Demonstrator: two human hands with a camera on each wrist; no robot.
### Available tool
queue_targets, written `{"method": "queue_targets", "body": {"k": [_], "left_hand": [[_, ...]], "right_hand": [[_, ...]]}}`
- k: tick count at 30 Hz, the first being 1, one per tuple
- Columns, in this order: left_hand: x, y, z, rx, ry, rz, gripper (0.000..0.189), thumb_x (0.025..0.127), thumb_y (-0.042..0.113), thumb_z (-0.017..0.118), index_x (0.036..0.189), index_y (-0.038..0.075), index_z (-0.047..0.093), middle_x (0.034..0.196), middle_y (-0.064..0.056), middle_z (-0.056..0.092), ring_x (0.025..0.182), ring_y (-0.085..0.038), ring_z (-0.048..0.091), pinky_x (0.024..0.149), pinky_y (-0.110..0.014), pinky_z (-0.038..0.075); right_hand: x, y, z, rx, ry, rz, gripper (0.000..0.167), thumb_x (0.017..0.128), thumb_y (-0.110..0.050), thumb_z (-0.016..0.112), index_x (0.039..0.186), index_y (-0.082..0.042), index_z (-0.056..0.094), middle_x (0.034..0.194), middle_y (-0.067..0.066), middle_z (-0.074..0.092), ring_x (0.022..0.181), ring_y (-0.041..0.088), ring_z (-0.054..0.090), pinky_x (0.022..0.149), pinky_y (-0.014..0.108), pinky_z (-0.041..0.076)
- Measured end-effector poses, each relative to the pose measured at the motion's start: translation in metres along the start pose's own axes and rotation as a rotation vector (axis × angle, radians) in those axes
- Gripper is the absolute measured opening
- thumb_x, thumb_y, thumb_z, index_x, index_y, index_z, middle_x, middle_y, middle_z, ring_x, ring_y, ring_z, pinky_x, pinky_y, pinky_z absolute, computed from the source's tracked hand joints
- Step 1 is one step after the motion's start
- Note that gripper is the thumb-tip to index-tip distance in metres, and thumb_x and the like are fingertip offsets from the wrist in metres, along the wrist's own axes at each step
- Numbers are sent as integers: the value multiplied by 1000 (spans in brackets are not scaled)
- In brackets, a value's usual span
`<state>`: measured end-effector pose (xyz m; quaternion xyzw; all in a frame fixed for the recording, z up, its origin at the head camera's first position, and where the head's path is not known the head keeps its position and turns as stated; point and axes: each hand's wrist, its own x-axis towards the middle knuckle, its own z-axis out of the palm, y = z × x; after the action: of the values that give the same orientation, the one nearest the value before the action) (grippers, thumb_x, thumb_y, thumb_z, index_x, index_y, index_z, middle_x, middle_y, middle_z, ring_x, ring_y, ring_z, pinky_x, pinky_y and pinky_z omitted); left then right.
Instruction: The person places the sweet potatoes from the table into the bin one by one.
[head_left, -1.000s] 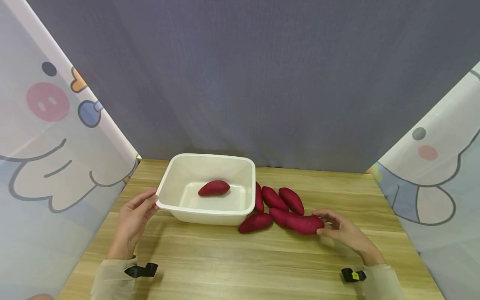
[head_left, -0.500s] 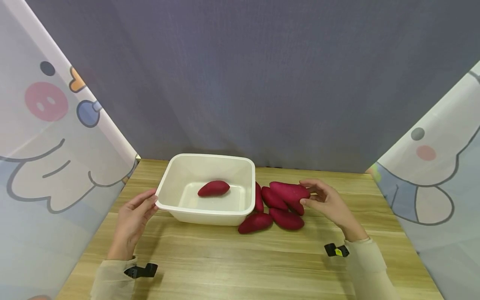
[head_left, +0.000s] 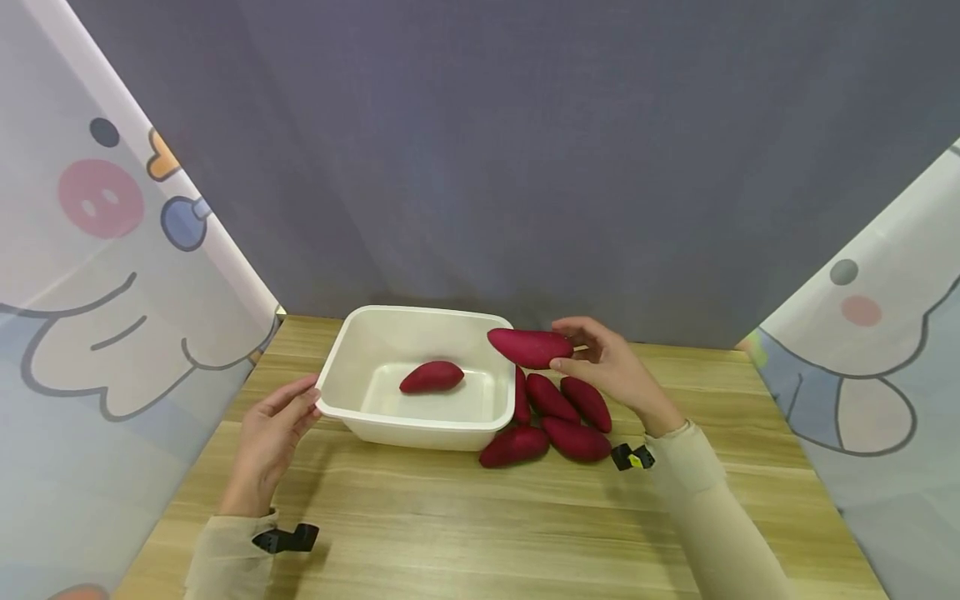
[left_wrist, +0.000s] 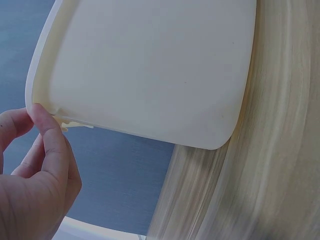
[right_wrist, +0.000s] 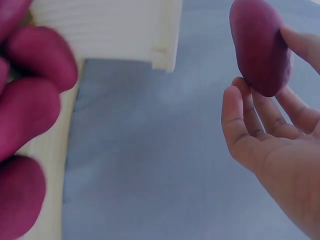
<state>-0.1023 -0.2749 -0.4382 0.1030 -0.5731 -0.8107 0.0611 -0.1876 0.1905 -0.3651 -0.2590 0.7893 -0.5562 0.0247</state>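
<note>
My right hand point(head_left: 611, 371) grips a purple-red sweet potato point(head_left: 528, 347) by its right end, in the air beside and partly over the right rim of the white plastic basin point(head_left: 427, 435). In the right wrist view the thumb and fingers hold the same sweet potato point(right_wrist: 262, 47) from both sides. With thumb and fingers my left hand point(head_left: 272, 437) pinches the basin's left rim, and the left wrist view shows this hand point(left_wrist: 45, 165) at the rim's corner. One sweet potato point(head_left: 432, 377) lies inside on the basin's floor.
Several more sweet potatoes point(head_left: 576, 439) lie close together on the wooden table point(head_left: 450, 517), against the basin's right side. A grey cloth point(head_left: 480, 167) hangs behind the table, and patterned curtains point(head_left: 97, 333) stand at both sides.
My right hand has lifted its sweet potato from the right of the pile, up and leftward to the basin's right rim. The left hand stays at the basin.
</note>
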Motion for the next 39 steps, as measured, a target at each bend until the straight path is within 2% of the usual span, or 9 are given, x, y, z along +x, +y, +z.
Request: {"method": "queue_targets", "body": {"k": [10, 15, 20, 26, 31, 34, 39], "left_hand": [[-2, 1, 0, -29, -7, 19, 21, 94, 1, 70, 114, 5, 75, 105, -3, 70, 83, -11, 67, 76, -19, 60], [-4, 1, -1, -45, -6, 29, 21, 94, 0, 69, 114, 4, 75, 106, -4, 70, 84, -11, 68, 77, -19, 60], [-4, 1, 0, -50, -8, 40, 23, 94, -1, 69, 116, 2, 74, 105, -3, 70, 85, -12, 68, 78, -20, 60], [-6, 0, 2, -51, -12, 44, 23, 94, -1, 69, 117, 0, 73, 105, -3, 71, 86, -13, 69, 78, -20, 60], [-7, -1, 4, -62, -15, 44, 24, 94, -1, 69, 118, -1, 72, 106, -3, 71, 86, -13, 69, 78, -20, 60], [-7, -2, 6, -68, -15, 41, 23, 94, -1, 69, 116, 0, 73, 106, -3, 71, 85, -13, 68, 77, -20, 60], [-7, -3, 9, -58, -6, 30, 22, 94, 0, 69, 115, 1, 74, 106, -3, 70, 85, -12, 68, 78, -20, 60]], "right_hand": [[60, -28, 33, -59, -76, -86, 47, 87, -13, 81, 130, -8, 61, 125, 5, 63, 104, 23, 62, 90, 47, 56], [92, -41, 58, -70, -134, -134, 48, 88, -15, 81, 131, -8, 61, 125, 2, 62, 105, 20, 62, 91, 41, 57], [114, -47, 83, -69, -176, -143, 49, 88, -15, 80, 132, -8, 60, 125, 2, 62, 104, 18, 62, 90, 34, 57], [132, -47, 108, -75, -184, -121, 46, 88, -15, 80, 130, -8, 61, 120, 1, 64, 99, 17, 62, 90, 34, 56], [141, -42, 125, -113, -207, -95, 48, 89, -15, 79, 131, -5, 61, 124, 4, 64, 100, 18, 63, 87, 27, 56], [142, -36, 133, -133, -217, -47, 49, 88, -15, 80, 131, -3, 60, 126, 7, 63, 104, 21, 64, 86, 23, 55], [139, -20, 143, -154, -244, 75, 48, 88, -17, 80, 131, -7, 60, 125, 8, 62, 106, 23, 63, 88, 24, 55]]}}
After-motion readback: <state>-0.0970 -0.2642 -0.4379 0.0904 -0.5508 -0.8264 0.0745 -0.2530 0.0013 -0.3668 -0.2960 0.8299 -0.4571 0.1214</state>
